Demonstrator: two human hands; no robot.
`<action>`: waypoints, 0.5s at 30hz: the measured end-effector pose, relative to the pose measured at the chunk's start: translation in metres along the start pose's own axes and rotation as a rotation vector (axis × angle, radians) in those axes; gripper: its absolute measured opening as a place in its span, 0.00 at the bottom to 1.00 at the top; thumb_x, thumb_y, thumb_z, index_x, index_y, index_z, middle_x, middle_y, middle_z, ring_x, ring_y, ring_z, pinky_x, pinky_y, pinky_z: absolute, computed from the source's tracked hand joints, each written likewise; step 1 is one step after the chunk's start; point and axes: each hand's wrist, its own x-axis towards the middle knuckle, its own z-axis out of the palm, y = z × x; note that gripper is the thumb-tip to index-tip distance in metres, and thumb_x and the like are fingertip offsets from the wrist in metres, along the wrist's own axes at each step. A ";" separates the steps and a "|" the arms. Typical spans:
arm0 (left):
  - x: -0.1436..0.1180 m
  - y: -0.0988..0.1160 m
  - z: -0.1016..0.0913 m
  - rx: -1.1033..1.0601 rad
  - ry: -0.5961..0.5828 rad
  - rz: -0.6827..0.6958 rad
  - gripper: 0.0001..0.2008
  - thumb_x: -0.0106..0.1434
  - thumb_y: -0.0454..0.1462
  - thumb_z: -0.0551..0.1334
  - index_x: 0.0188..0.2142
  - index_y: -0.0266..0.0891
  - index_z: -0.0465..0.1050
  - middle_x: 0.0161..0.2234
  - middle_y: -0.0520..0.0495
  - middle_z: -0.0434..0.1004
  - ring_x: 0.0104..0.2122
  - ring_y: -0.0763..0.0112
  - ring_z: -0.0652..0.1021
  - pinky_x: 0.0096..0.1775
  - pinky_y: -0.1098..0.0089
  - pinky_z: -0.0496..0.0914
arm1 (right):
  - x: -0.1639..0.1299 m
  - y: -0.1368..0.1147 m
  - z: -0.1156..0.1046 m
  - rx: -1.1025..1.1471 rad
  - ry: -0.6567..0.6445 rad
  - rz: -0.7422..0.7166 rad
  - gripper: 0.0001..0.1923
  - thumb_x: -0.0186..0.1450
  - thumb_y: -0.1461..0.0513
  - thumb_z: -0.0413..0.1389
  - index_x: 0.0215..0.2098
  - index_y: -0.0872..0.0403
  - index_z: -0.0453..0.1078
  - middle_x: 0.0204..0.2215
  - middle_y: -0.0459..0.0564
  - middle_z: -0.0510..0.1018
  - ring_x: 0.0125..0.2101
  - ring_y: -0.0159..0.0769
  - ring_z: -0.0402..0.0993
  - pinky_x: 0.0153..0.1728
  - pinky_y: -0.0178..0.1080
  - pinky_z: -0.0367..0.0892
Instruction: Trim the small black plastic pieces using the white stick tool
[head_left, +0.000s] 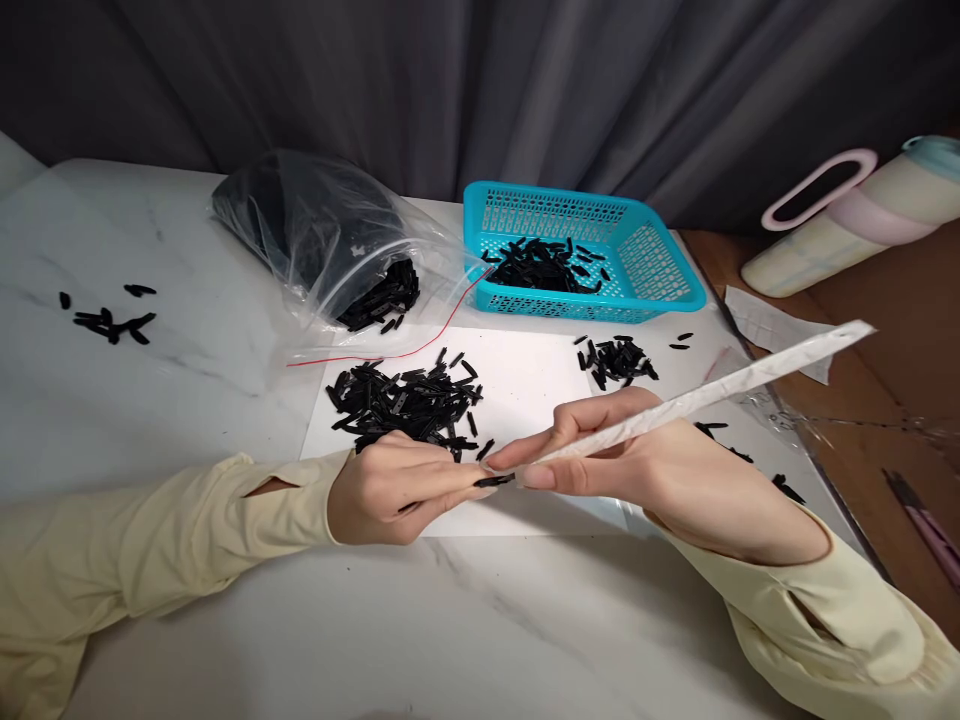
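Note:
Between thumb and fingertips, my left hand (401, 487) pinches a small black plastic piece (493, 482). My right hand (607, 455) grips a long, thin stick with a white wrapping (720, 388), its near end meeting the black piece. What the tip of that stick looks like is hidden by the fingers. Just behind my left hand lies a large loose pile of similar black pieces (405, 400) on a white sheet (517, 370). A smaller pile of black pieces (616, 361) sits beyond my right hand.
A turquoise basket (592, 305) holds many black pieces at the back. Left of it, a clear zip bag (300, 230) lies open with more spilling out. Several pieces (116, 325) are scattered at far left. A bottle (855, 220) and crumpled clear plastic (780, 405) are at right.

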 end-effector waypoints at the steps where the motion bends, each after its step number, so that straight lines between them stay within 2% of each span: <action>1: 0.000 0.000 0.000 -0.010 0.000 -0.006 0.07 0.61 0.27 0.57 0.38 0.31 0.71 0.17 0.52 0.68 0.16 0.78 0.65 0.19 0.74 0.57 | 0.000 -0.001 0.001 -0.009 -0.003 0.005 0.10 0.55 0.62 0.62 0.19 0.55 0.68 0.35 0.50 0.80 0.40 0.44 0.76 0.41 0.41 0.69; 8: 0.001 0.002 0.001 -0.034 -0.013 -0.040 0.06 0.61 0.27 0.56 0.35 0.33 0.71 0.17 0.52 0.68 0.16 0.78 0.65 0.19 0.74 0.56 | -0.003 0.001 0.004 -0.050 0.009 -0.027 0.11 0.56 0.65 0.60 0.18 0.54 0.66 0.34 0.50 0.80 0.40 0.44 0.76 0.36 0.37 0.71; 15: -0.001 0.001 0.003 0.003 -0.009 -0.023 0.05 0.61 0.27 0.56 0.32 0.34 0.70 0.16 0.53 0.67 0.16 0.79 0.64 0.20 0.74 0.56 | -0.004 0.004 0.007 -0.128 0.032 -0.070 0.08 0.58 0.64 0.59 0.21 0.54 0.69 0.34 0.50 0.80 0.38 0.43 0.76 0.36 0.38 0.71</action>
